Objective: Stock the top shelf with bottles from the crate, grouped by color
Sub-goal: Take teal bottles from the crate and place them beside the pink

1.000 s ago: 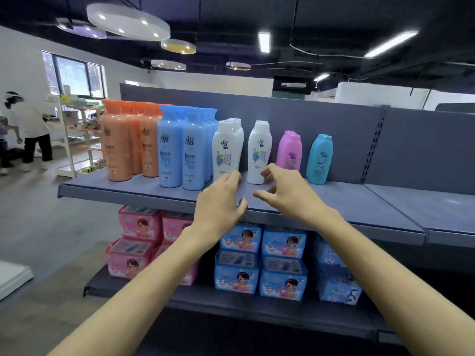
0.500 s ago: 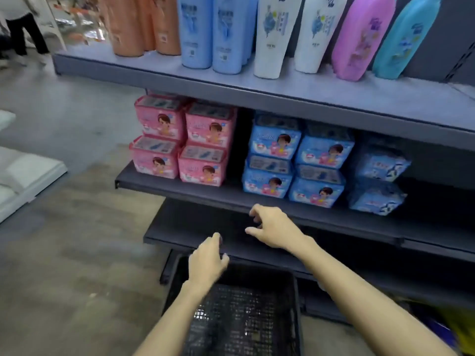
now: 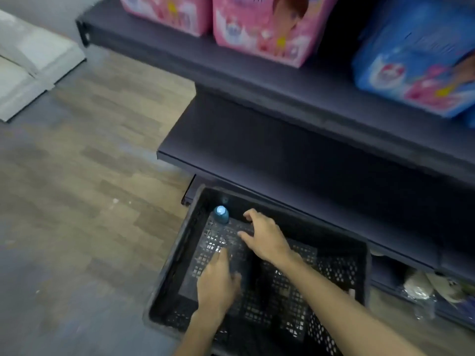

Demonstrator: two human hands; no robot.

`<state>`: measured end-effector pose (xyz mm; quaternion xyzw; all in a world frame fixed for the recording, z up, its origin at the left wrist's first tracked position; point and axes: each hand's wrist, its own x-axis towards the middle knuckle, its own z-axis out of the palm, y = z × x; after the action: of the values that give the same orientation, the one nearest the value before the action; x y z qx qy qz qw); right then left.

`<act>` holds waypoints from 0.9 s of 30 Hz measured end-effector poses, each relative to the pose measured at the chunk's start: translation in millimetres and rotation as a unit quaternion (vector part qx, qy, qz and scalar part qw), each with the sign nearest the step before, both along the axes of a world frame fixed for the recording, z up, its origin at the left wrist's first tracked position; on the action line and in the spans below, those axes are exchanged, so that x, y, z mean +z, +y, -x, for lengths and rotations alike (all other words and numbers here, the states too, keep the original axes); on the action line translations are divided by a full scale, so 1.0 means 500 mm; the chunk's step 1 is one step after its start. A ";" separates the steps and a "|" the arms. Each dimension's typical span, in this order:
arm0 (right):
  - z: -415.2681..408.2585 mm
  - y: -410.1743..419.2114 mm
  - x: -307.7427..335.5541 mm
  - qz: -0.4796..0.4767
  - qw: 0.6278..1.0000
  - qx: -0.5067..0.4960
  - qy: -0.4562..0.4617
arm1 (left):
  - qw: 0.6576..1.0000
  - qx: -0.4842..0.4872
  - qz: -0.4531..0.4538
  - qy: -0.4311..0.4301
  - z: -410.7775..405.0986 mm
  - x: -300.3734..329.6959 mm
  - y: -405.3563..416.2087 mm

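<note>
A black lattice crate (image 3: 365, 255) stands on the floor in front of the shelving. One small light-blue bottle (image 3: 221, 214) stands in its far left corner. My left hand (image 3: 218, 283) hangs inside the crate over its floor, fingers loose and holding nothing. My right hand (image 3: 264, 235) reaches into the crate just right of the blue bottle, fingers spread, not touching it. The top shelf and its bottles are out of view.
A bare dark shelf (image 3: 257, 140) juts out just above the crate's far edge. Pink packs (image 3: 259, 24) and blue packs (image 3: 416, 65) fill the shelf above it. Wood-look floor (image 3: 90, 176) lies to the left. Bagged items (image 3: 421, 291) sit low at the right.
My view has dropped from the top shelf down to the crate. Both hands have come down from the shelf edge and into the crate, the right one nearing the blue bottle.
</note>
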<state>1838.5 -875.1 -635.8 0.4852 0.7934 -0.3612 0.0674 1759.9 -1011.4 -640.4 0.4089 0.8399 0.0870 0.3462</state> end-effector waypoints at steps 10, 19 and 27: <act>0.136 0.028 -0.319 -0.011 0.999 -0.003 -0.034 | 0.998 0.050 0.019 -0.037 0.039 -0.209 -0.006; 0.176 0.020 -0.410 -0.027 0.995 -0.084 0.047 | 0.995 0.067 0.046 -0.063 0.053 -0.262 -0.018; 0.022 0.027 -0.111 -0.026 0.993 -0.051 0.103 | 0.998 0.043 -0.050 0.012 0.073 -0.089 0.023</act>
<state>1827.6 -861.7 -691.3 0.4870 0.7791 -0.3920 -0.0460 1723.4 -1000.1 -684.9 0.3905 0.8552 0.1383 0.3114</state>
